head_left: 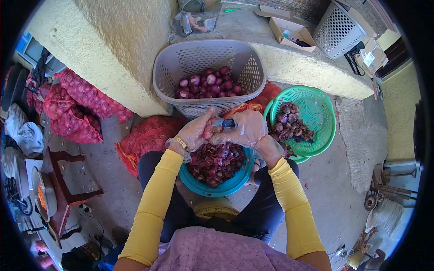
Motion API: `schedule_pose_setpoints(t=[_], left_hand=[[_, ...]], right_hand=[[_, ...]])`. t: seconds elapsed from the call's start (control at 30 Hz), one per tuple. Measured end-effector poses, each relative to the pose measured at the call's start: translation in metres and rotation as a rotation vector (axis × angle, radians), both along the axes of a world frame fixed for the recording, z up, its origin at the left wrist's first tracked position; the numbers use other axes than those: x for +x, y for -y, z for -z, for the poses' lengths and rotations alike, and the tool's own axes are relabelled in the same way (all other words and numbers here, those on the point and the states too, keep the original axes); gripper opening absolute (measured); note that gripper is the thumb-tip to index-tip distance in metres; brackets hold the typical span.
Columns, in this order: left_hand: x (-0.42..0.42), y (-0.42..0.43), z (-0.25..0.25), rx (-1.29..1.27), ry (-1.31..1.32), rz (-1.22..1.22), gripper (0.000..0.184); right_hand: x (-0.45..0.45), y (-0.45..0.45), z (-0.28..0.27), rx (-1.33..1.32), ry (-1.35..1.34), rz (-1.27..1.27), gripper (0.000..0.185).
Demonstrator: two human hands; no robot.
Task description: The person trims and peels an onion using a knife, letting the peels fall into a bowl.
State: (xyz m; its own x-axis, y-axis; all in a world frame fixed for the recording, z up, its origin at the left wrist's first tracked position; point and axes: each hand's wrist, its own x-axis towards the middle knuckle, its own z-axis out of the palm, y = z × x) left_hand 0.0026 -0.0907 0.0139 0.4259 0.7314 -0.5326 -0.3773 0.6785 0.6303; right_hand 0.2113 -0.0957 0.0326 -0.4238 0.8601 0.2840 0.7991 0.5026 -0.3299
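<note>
In a clear plastic glove, my left hand [193,132] is closed around an onion [210,132]. My right hand [248,127], also gloved, grips a small knife [227,123] with a dark part showing, held against the onion; most of the knife is hidden by my fingers. Both hands are above a blue basin [184,177] filled with purple onion skins [214,165]. Beyond them, a grey perforated basket [208,46] holds several peeled onions [210,83]. To the right, a green colander [323,110] contains unpeeled onions [289,124] and a dark-handled tool [302,140].
Red mesh onion sacks [149,135] lie left of the basin, with more sacks [74,106] farther left. A yellowish wall [113,45] rises beside the basket. A wooden stool [68,176] stands at left, and an open cardboard box [291,32] is on the ledge.
</note>
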Motion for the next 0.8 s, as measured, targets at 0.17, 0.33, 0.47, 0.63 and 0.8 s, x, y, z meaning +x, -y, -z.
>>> schedule_pose_setpoints(t=[0.17,0.33,0.47,0.63,0.8], left_hand=[[-0.005,-0.003,0.021,-0.034,0.058,0.036,0.044],[0.004,0.000,0.003,-0.029,0.025,-0.098,0.048],[-0.016,-0.009,0.027,0.000,0.229,0.127,0.050],[-0.009,-0.004,0.021,-0.068,0.127,0.133,0.051],[-0.003,-0.001,0.023,-0.102,0.004,-0.039,0.050]], right_hand=[[-0.002,0.002,-0.002,-0.141,0.083,0.025,0.071],[-0.007,0.002,0.020,-0.181,-0.029,0.061,0.072],[-0.004,-0.001,0.014,-0.212,-0.044,-0.012,0.071],[-0.006,0.004,-0.004,-0.174,0.040,-0.030,0.069],[-0.012,0.005,0.016,-0.170,0.061,0.050,0.064]])
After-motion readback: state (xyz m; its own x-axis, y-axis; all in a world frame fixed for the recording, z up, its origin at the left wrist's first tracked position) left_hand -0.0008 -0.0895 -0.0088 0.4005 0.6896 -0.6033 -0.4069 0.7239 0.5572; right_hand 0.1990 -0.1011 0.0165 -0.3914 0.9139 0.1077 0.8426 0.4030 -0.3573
